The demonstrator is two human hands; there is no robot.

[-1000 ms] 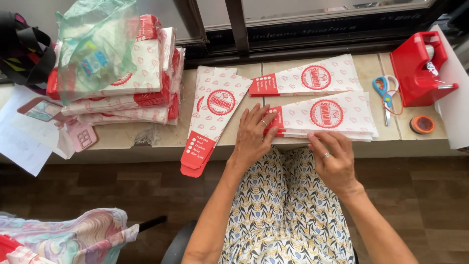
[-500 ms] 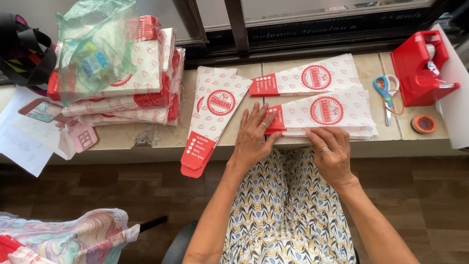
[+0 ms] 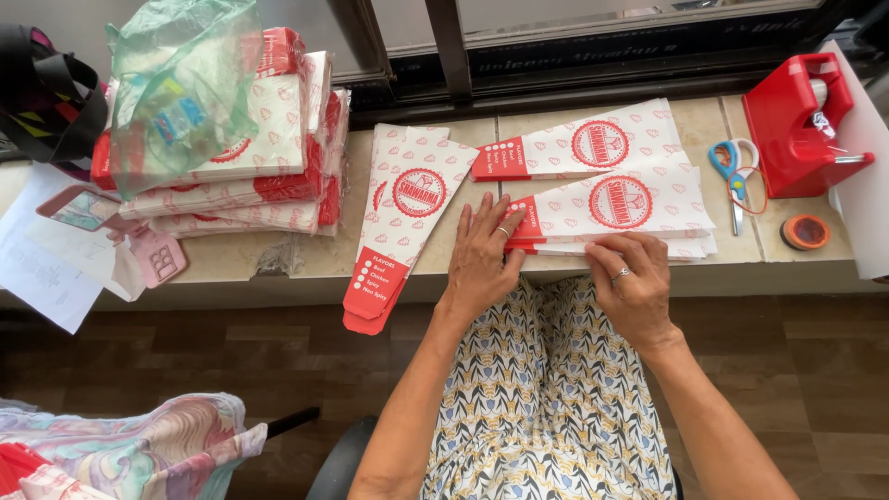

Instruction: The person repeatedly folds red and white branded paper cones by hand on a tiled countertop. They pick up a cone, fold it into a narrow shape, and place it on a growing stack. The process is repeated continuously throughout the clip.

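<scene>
Paper sleeve point(image 3: 620, 206) under flat, open left hand point(image 3: 482, 259); right hand point(image 3: 634, 282) seemingly pinching its edge.

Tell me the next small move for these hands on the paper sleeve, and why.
Probably pinch and lift the top paper sleeve off its stack. The left hand lies flat on its red narrow end, and the right hand has its fingertips curled at the near long edge, so both already frame that one sheet.

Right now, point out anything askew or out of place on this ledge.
One wedge-shaped paper sleeve lies lengthwise, its red end hanging past the ledge edge. The big sleeve stack at the far left leans unevenly under a green plastic bag. Nothing looks spilled or torn.
</scene>
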